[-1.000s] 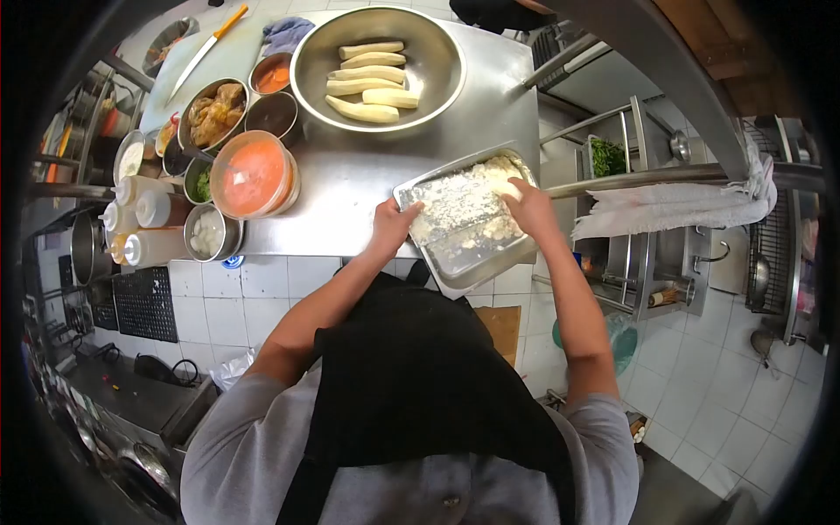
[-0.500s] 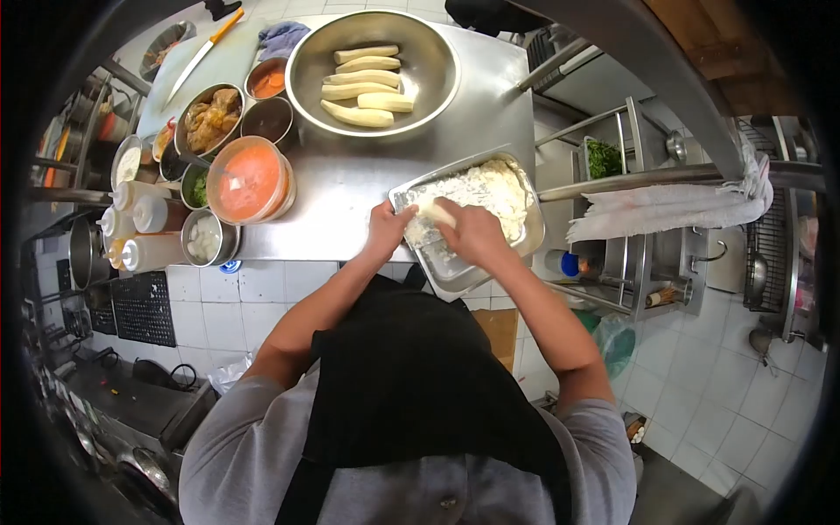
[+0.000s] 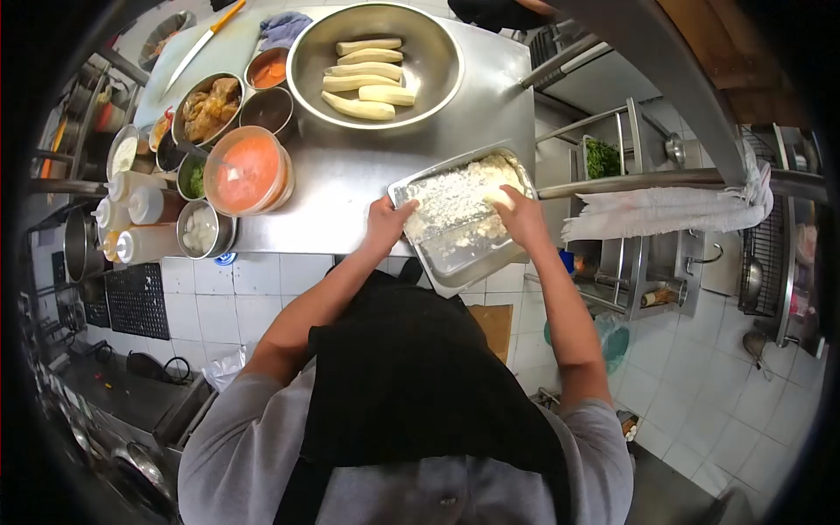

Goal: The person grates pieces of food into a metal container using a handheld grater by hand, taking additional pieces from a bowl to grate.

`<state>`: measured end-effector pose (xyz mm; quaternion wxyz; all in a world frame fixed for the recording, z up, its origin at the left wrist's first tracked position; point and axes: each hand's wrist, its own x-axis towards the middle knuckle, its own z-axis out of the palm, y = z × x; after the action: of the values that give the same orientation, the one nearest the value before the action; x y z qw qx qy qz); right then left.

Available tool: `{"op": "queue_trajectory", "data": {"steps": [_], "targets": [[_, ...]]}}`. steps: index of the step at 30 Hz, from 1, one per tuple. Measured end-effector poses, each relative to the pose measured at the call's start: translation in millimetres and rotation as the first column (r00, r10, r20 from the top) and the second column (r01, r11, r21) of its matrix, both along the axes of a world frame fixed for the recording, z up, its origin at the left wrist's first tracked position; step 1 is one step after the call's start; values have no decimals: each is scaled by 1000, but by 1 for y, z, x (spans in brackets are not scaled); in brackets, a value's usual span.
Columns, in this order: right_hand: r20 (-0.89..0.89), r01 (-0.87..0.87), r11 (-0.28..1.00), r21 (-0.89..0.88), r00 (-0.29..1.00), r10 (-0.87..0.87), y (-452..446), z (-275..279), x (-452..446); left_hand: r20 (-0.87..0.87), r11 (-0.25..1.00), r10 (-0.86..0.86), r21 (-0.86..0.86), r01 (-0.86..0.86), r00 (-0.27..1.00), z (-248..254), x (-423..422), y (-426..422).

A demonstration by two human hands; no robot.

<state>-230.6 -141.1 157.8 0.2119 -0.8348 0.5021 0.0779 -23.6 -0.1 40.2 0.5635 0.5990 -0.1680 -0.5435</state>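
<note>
A rectangular metal tray (image 3: 464, 278) sits at the table's front edge, partly over it, with its near end tilted towards me. White, crumbly food (image 3: 455, 199) covers much of its bottom, heaped thicker at the far right. My left hand (image 3: 385, 225) is closed on the tray's left rim, thumb on the inside. At the tray's right side, my right hand (image 3: 525, 217) has its fingers bent around a pale clump (image 3: 500, 199) of the crumbly food; its underside is hidden. Pale, elongated pieces (image 3: 363, 82) like peeled plantains lie in a large steel bowl (image 3: 435, 107) beyond the tray.
On the left stand a tub of orange-red liquid (image 3: 248, 171), a bowl of browned meat (image 3: 210, 109), small containers and squeeze bottles (image 3: 147, 242). An orange-handled knife (image 3: 206, 44) lies on a cutting board (image 3: 175, 54). A cloth (image 3: 665, 213) hangs from a rail at right.
My right hand has moved right, from the tray's middle to its right side, and the pale elongated lump between my hands is gone. My left hand stays at the left rim.
</note>
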Motion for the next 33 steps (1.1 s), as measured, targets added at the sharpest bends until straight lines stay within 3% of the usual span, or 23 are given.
{"op": "queue_trajectory", "data": {"steps": [2, 3, 4, 5, 7, 9, 13, 15, 16, 18, 19, 21, 22, 24, 25, 26, 27, 29, 30, 33], "targets": [[-76, 21, 999, -48, 997, -24, 1, 7, 8, -8, 999, 34, -39, -34, 999, -1, -1, -7], [-31, -37, 999, -16, 999, 37, 19, -6, 16, -18, 996, 66, -59, -67, 998, -3, -3, -5], [-119, -99, 991, 91, 987, 109, 35, -23, 24, -20, 996, 78, -50, -79, 997, -3, -4, -5], [65, -304, 952, 35, 951, 301, 60, 11, 37, -15, 996, 78, -49, -79, 997, -4, -3, -6], [77, -170, 983, 73, 983, 165, 49, -2, 25, -64, 998, 56, -22, -58, 996, -6, -3, -3], [-18, 66, 998, 24, 998, -65, 7, -4, -5, -60, 999, 43, -3, -43, 997, 6, -1, 0], [-38, 69, 997, -42, 997, -70, 18, -9, 2, -36, 994, 86, -70, -89, 996, 4, -4, -5], [110, -278, 960, -41, 954, 280, 66, -3, 30, -36, 996, 78, -40, -79, 996, 4, -2, -4], [116, -275, 961, -35, 954, 277, 62, -8, 27, -52, 997, 70, -27, -72, 996, 5, -1, -2], [51, -15, 999, 49, 999, 12, 30, -24, 8, -70, 998, 60, -16, -61, 996, 10, -2, -2], [22, 79, 997, -13, 997, -78, 2, -29, -10, -66, 999, 43, -6, -43, 997, 12, 0, -1], [31, 199, 979, 47, 979, -201, -24, -28, -27, -64, 1000, 25, 2, -25, 998, 12, -1, 2], [35, 200, 979, 36, 979, -201, -18, -20, -16, -55, 999, 45, -9, -46, 997, 10, -2, 0], [-31, 12, 995, 95, 999, -9, 24, -12, 17, -47, 998, 65, -17, -66, 997, 3, -4, -5], [23, -162, 986, 26, 987, 162, 50, 1, 32, -55, 998, 61, -21, -62, 997, 0, -4, -4], [41, -176, 983, 51, 984, 174, 48, -1, 33, -61, 998, 56, -24, -58, 997, -2, -3, -2], [57, -182, 980, 77, 982, 178, 46, -3, 31, -60, 999, 50, -16, -51, 997, 1, -2, 0], [-20, 129, 984, 121, 992, -127, 7, 3, 17, -76, 999, 53, 16, -52, 996, 15, -3, 0], [-51, 80, 995, -61, 995, -83, -20, -20, -5, -80, 998, 61, 21, -59, 995, 13, -4, 4], [3, 55, 998, -12, 999, -55, -9, -22, 9, -52, 998, 55, 3, -55, 997, 9, -1, -6]]}}
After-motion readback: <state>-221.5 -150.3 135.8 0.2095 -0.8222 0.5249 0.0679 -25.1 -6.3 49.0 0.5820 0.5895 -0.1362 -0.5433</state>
